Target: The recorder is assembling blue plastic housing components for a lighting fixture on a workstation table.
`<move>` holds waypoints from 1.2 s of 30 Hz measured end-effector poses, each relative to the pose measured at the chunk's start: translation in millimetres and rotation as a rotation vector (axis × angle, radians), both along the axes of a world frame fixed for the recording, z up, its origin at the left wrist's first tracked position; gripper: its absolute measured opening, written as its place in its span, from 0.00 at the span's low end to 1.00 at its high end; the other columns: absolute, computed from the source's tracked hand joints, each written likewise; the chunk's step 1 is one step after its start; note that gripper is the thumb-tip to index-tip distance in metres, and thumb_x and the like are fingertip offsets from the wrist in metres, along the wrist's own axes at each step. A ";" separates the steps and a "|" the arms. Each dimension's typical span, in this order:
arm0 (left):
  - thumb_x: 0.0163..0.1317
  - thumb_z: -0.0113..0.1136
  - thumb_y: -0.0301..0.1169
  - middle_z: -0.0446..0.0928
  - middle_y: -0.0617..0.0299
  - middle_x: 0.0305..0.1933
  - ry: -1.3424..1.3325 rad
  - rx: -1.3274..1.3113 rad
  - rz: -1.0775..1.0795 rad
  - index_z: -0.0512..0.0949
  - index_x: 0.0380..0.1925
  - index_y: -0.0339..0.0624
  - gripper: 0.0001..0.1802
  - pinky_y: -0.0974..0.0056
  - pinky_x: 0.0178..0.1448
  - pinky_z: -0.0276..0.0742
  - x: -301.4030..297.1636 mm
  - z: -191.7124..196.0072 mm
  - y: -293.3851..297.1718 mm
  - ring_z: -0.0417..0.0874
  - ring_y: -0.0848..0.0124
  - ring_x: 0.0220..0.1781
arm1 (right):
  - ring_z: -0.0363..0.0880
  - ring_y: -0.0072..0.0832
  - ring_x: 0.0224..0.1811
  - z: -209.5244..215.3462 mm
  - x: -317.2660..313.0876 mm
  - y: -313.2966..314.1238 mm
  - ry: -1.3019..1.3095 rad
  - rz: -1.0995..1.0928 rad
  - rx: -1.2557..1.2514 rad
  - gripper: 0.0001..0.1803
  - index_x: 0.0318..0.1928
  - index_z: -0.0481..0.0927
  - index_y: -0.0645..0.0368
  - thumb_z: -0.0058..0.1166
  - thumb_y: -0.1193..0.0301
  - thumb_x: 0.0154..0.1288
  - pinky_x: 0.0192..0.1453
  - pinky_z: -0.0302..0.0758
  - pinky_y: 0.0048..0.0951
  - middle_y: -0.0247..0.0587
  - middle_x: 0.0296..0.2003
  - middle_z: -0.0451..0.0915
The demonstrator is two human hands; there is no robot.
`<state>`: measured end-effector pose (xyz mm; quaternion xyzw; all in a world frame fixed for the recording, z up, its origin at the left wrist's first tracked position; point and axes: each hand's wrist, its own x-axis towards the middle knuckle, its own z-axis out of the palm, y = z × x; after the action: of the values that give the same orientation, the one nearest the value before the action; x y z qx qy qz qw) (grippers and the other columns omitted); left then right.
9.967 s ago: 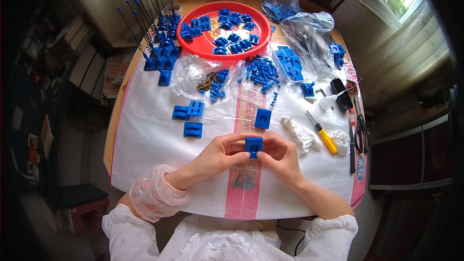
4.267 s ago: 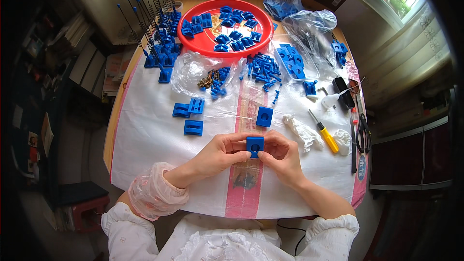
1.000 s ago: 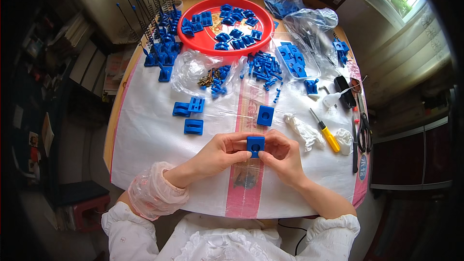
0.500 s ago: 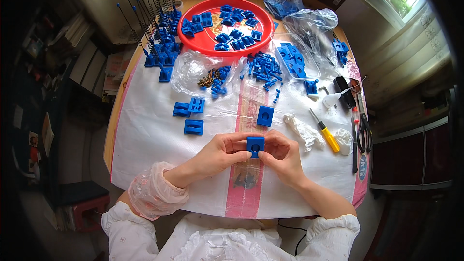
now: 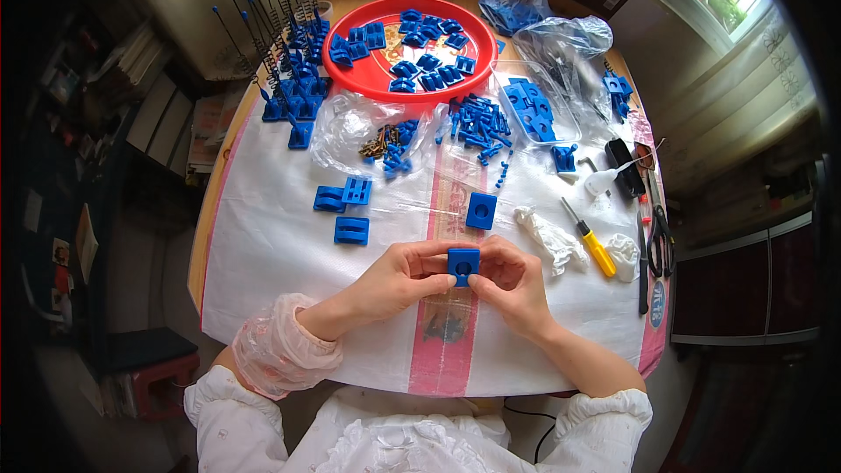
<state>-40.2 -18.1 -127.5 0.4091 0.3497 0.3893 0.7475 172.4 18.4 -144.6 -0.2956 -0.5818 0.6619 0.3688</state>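
Observation:
Between both hands is a square blue plastic block with a round hole [image 5: 463, 263], its holed face turned up toward me. My left hand [image 5: 405, 273] pinches its left side, thumb at the lower corner. My right hand [image 5: 510, 280] grips the right side, thumb on the lower edge and the other fingers curled behind. Just beyond the fingers lies a similar blue square piece with a hole [image 5: 481, 210]. To the left are a blue slotted piece [image 5: 356, 191], a curved blue piece [image 5: 329, 199] and another curved blue piece [image 5: 351, 230].
A red round tray [image 5: 477, 24] holds many blue parts. Blue screws [image 5: 480, 127] lie before it, beside a plastic bag [image 5: 337, 131]. Blue bases with springs [image 5: 302, 96] stand far left. A yellow-handled screwdriver [image 5: 599, 254], crumpled white tissue [image 5: 556, 241] and scissors [image 5: 661, 241] lie right.

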 end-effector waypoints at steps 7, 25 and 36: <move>0.67 0.55 0.19 0.80 0.55 0.57 -0.003 -0.003 0.005 0.69 0.67 0.38 0.27 0.66 0.63 0.77 0.0 0.0 -0.3 0.80 0.72 0.58 | 0.78 0.20 0.46 1.4 0.0 -0.3 -0.003 0.003 0.003 0.12 0.46 0.78 0.70 0.57 0.86 0.60 0.50 0.78 0.24 0.38 0.45 0.74; 0.68 0.56 0.19 0.82 0.53 0.52 -0.017 -0.017 0.003 0.60 0.66 0.43 0.29 0.67 0.57 0.78 -1.8 -1.6 1.0 0.82 0.74 0.53 | 0.78 0.20 0.46 0.1 -1.3 -0.1 0.003 -0.009 0.003 0.13 0.47 0.79 0.70 0.57 0.85 0.60 0.51 0.77 0.23 0.37 0.45 0.75; 0.66 0.55 0.18 0.82 0.53 0.52 -0.017 -0.026 -0.006 0.59 0.68 0.44 0.31 0.65 0.59 0.80 -1.5 4.9 0.3 0.83 0.73 0.52 | 0.72 0.19 0.50 3.8 -9.4 -6.2 -0.014 -0.037 0.137 0.36 0.63 0.65 0.59 0.64 0.83 0.53 0.40 0.74 0.19 0.39 0.54 0.69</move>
<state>-41.6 -17.8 -122.6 0.3973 0.3472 0.3860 0.7567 162.9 12.2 -140.9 -0.2852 -0.6226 0.6116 0.3962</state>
